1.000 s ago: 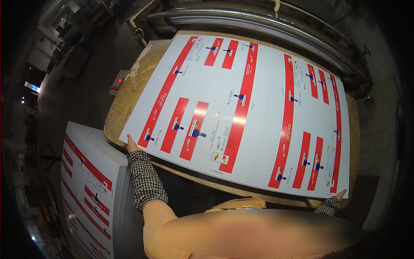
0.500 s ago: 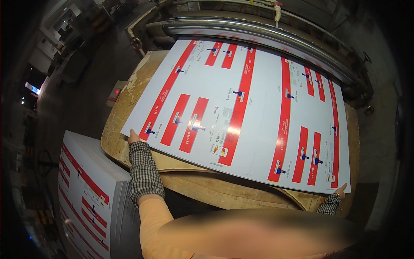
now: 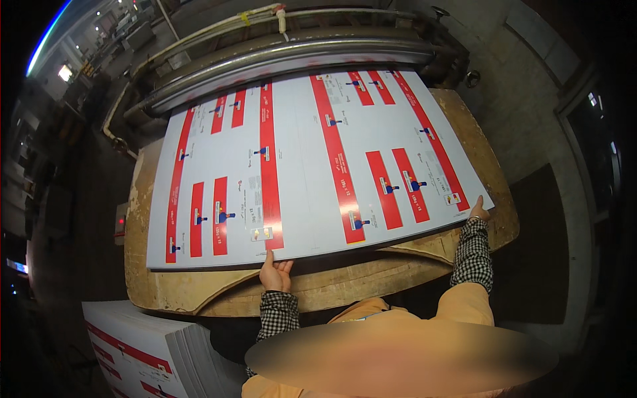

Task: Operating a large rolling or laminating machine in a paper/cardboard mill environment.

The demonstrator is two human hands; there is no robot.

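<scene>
A large white printed sheet (image 3: pixel 312 159) with red bars and small blue marks lies across a worn wooden board (image 3: pixel 199 288), its far edge against a long metal roller (image 3: pixel 279 63). My left hand (image 3: pixel 275 273) grips the sheet's near edge around its middle, fingers under it and thumb on top. My right hand (image 3: pixel 478 209) holds the near right corner. Both sleeves are black-and-white checked.
A thick stack of the same printed sheets (image 3: pixel 142 351) stands at the lower left, below the board. Machine framework and pipes (image 3: pixel 219 26) run behind the roller. Dark floor (image 3: pixel 544 252) lies to the right of the board.
The sheet has slid away from me toward the roller. My left hand has shifted from the sheet's left corner to the middle of its near edge. The view has turned left.
</scene>
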